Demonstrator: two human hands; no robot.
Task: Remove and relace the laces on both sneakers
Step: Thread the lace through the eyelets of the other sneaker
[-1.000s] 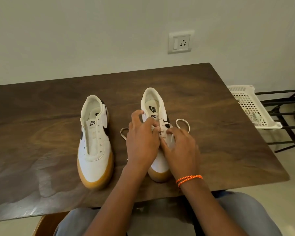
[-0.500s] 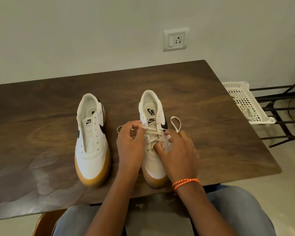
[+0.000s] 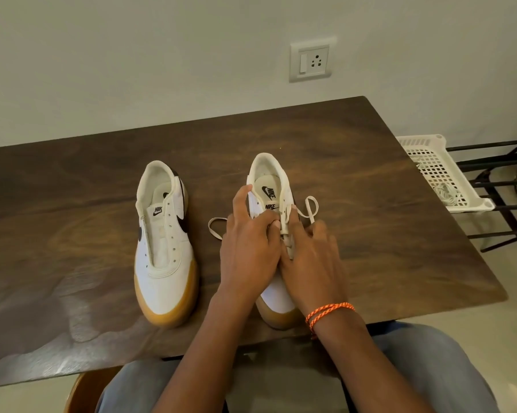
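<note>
two white leather low-top sneakers with gum-coloured soles stand side by side on the dark brown wooden table (image 3: 355,162), toes toward the person and well apart. the left sneaker (image 3: 165,248) has no lace; its eyelets are bare and its tongue lies flat. the right sneaker (image 3: 270,186) carries a flat off-white lace (image 3: 285,222) over its upper eyelets, with one loop (image 3: 311,208) lying on the table just right of the shoe and another loop (image 3: 215,226) lying on the left.

both hands rest over the middle of the right sneaker, touching each other. the left hand (image 3: 248,248) has its index finger stretched up along the shoe's collar, while the thumb and other fingers curl in against the lace at the tongue. the right hand (image 3: 311,257) pinches the lace with thumb and forefinger, the remaining fingers loosely bent over the shoe's side. an orange braided thread bracelet (image 3: 328,312) circles the right wrist.

a white plastic lattice basket (image 3: 436,165) sits on a black metal rack (image 3: 495,186) beside the table's right edge. a grey wall socket (image 3: 311,59) is set in the wall behind.
</note>
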